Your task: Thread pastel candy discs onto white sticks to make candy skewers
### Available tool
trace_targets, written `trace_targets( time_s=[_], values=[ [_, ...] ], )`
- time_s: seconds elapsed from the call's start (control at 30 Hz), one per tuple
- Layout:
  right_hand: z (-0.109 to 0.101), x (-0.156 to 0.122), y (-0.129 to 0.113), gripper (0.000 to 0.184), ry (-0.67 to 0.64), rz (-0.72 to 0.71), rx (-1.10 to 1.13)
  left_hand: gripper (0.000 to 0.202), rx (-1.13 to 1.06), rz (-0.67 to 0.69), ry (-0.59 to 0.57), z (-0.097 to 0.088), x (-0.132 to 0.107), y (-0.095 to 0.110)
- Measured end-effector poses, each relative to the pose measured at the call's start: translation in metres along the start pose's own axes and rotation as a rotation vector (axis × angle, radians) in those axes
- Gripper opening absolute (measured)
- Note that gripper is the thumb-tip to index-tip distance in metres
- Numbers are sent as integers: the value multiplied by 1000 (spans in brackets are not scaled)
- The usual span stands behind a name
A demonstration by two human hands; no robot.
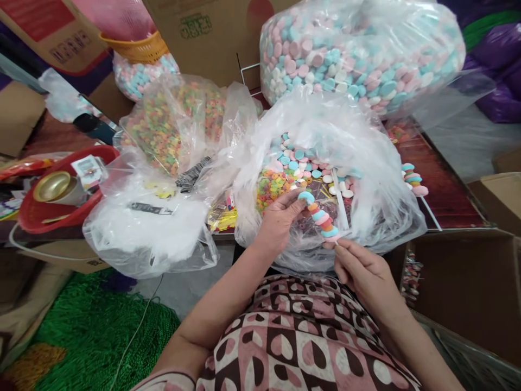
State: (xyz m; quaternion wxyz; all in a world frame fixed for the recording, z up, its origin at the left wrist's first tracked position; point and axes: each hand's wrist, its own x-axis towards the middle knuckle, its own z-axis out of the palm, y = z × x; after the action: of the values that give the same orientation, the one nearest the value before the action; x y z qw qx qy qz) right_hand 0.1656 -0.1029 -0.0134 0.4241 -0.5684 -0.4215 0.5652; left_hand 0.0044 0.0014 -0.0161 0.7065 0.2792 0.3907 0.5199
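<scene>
A candy skewer (323,219) slants in front of me, strung with blue, pink and orange pieces. My left hand (280,220) pinches a pale blue candy (306,197) at its upper end. Below, my right hand (361,266) has its fingers closed around the stick, under the lowest pink piece. Beneath the skewer lies an opened clear plastic bag (391,190). Inside it are blue, pink and white candies (299,156), small ring-shaped candies (272,187) in several colours, and a white stick (341,198).
Another candy skewer (414,179) rests on the table at the right. Behind stands a big bag of candies (325,60), with a bag of ring candies (171,125) to its left. Farther left is a red basket (30,209). An open cardboard box (468,293) sits at lower right.
</scene>
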Motion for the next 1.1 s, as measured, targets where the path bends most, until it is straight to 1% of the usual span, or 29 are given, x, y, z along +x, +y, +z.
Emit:
trace_targets(
  time_s=[0.1, 0.2, 0.3, 0.43, 0.6, 0.7, 0.9, 1.0, 1.1],
  values=[
    [3, 1, 2, 36, 24, -27, -64, 39, -65, -33, 3, 0, 0, 0],
    [4, 4, 3, 34, 47, -47, -100, 39, -71, -37, 14, 1, -2, 0],
    [2, 4, 3, 34, 59, -58, -118, 37, -27, 24, 51, 2, -3, -2],
    [2, 2, 2, 36, 30, -63, -144, 31, 3, 138, 78, 2, -3, -5],
    [4, 2, 1, 37, 24, -55, -152, 28, 23, 176, 74, 1, 0, -8],
    [5, 2, -1, 36, 35, -51, -151, 30, 114, 209, 61, -2, 1, -10],
    [12, 0, -4, 36, 29, -13, -129, 29, 442, 352, 62, -10, -5, -16],
    [20, -1, -5, 37, 19, 47, -68, 26, 566, 422, 42, -12, -7, -19],
    [24, -2, -9, 38, 0, 127, 55, 24, 632, 466, -5, -14, -7, -18]
  ],
)
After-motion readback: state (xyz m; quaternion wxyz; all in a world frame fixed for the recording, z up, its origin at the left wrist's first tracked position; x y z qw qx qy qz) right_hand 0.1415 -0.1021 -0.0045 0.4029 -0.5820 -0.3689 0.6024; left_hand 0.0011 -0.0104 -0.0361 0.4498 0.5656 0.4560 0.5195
